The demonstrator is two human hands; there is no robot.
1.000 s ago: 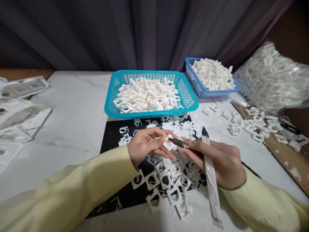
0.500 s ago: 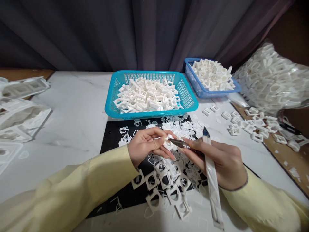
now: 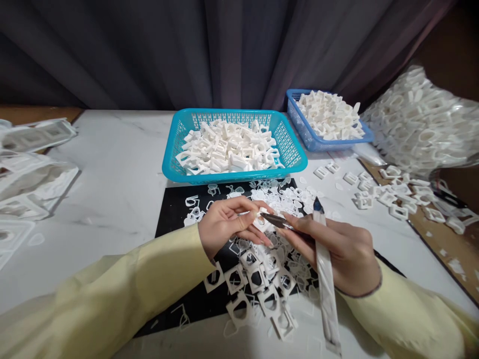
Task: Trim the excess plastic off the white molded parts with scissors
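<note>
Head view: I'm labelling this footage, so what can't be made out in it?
In the head view:
- Held part: partly covered by the left hand and the tool.
- Tool: rear hidden by the right hand.
- Bag: cut off by the right edge.
- Basket: lower pieces hidden under upper ones.
</note>
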